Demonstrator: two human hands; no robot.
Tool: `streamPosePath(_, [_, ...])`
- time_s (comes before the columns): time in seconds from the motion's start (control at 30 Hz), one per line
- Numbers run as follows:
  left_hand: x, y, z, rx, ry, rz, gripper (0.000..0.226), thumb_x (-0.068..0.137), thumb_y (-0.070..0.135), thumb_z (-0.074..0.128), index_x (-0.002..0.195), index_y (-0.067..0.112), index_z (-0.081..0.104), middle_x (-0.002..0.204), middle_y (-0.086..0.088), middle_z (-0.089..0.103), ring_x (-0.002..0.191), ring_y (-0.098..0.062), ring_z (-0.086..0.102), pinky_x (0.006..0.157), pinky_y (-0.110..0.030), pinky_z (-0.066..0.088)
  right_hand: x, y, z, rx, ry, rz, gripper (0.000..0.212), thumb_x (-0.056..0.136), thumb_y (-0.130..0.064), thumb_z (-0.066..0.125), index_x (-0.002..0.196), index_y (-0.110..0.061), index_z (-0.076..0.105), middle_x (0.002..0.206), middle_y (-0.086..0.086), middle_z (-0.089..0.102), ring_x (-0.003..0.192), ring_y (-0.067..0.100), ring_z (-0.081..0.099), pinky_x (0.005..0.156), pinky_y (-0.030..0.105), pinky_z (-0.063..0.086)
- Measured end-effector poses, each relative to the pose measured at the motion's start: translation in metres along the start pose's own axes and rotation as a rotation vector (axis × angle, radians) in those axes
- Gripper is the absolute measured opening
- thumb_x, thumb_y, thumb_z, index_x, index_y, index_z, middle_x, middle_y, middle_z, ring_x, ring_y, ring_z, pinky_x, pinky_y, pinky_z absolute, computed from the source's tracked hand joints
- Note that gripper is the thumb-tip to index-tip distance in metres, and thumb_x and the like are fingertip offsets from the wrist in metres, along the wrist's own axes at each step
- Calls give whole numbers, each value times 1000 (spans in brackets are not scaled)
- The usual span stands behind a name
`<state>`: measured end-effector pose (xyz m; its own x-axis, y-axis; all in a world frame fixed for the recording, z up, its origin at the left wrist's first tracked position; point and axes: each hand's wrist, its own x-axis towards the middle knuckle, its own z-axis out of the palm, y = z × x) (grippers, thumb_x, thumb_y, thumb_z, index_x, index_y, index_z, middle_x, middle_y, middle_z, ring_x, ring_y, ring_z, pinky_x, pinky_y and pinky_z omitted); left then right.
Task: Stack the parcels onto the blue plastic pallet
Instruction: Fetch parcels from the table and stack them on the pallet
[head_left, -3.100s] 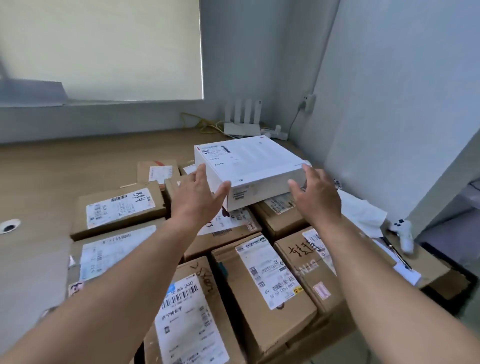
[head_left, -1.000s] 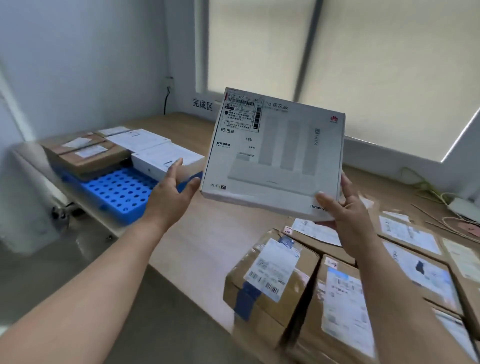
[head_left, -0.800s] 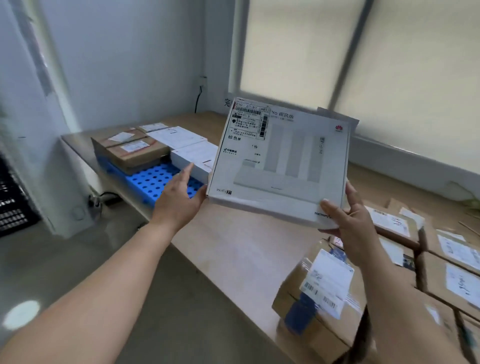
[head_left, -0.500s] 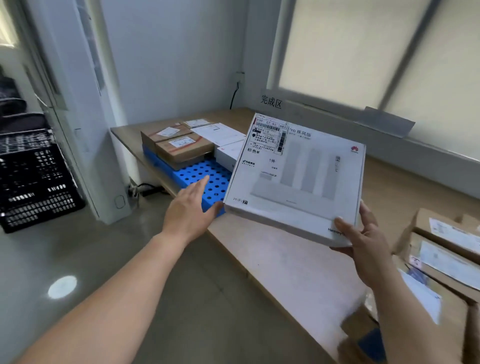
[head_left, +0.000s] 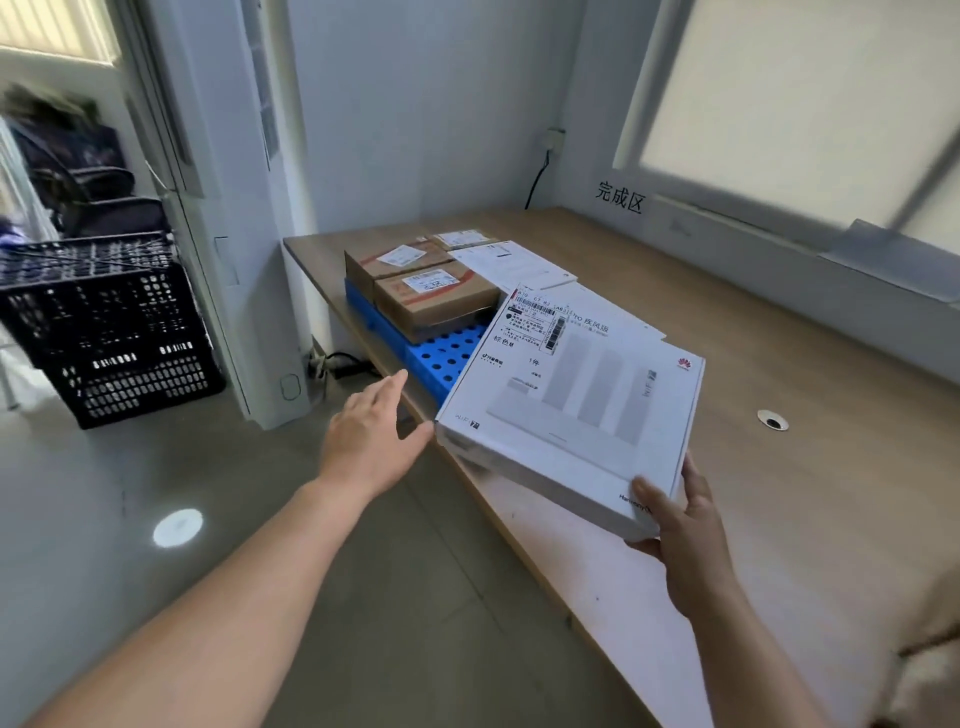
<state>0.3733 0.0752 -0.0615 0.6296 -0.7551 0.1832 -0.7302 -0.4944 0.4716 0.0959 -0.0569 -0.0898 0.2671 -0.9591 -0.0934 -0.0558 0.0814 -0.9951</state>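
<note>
While a black crate (head_left: 109, 332) stands on the floor at nine o'clock of the view, the blue plastic pallet (head_left: 431, 358) is seen at the far-left end of the counter (head_left: 779, 467), at eleven o'clock from the white box (head_left: 571, 405). Two brown parcels (head_left: 434, 299) are set on its far part, with flat white parcels (head_left: 511, 265) beside them at two o'clock. Its perforated near part is partly hidden by the box. The box is held tilted above the counter edge, gripped at its five o'clock corner by the right hand (head_left: 680, 525), thumb on top, fingers beneath. The left hand (head_left: 374, 436) is held with straight, spread fingers at nine o'clock of the box, thumb tip just beside its corner; contact cannot be told.
</note>
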Motion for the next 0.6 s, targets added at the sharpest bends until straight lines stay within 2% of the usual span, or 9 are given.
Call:
streamPosePath(0.2, [66, -21, 5, 77, -58, 8, 68, 94, 43, 49, 151, 24, 18, 155, 2, 27, 141, -19, 25, 113, -41, 28, 44, 12, 54, 7, 29, 58, 67, 92, -15, 62, 147, -36, 30, 104, -15, 58, 93, 25, 58, 75, 47, 52])
streamPosePath(0.4, [126, -29, 11, 136, -117, 42, 68, 94, 43, 47, 152, 24, 16, 156, 1, 24, 143, -21, 23, 114, -40, 24, 74, 19, 83, 25, 77, 125, 71, 92, -19, 63, 149, -38, 26, 104, -12, 58, 98, 26, 58, 80, 48, 53])
streamPosePath(0.53, [161, -35, 21, 91, -145, 93, 62, 97, 37, 43, 152, 22, 18, 156, 2, 23, 143, -19, 21, 114, -38, 22, 81, 23, 98, -5, 102, 163, 71, 91, -22, 63, 148, -38, 25, 112, -5, 60, 99, 26, 58, 80, 49, 53])
streamPosePath(0.6, [179, -40, 28, 73, -170, 120, 58, 99, 36, 39, 152, 22, 19, 156, 2, 24, 143, -19, 20, 114, -38, 22, 81, 23, 107, -27, 121, 178, 70, 91, -22, 63, 147, -38, 25, 108, -4, 59, 96, 24, 57, 82, 50, 53])
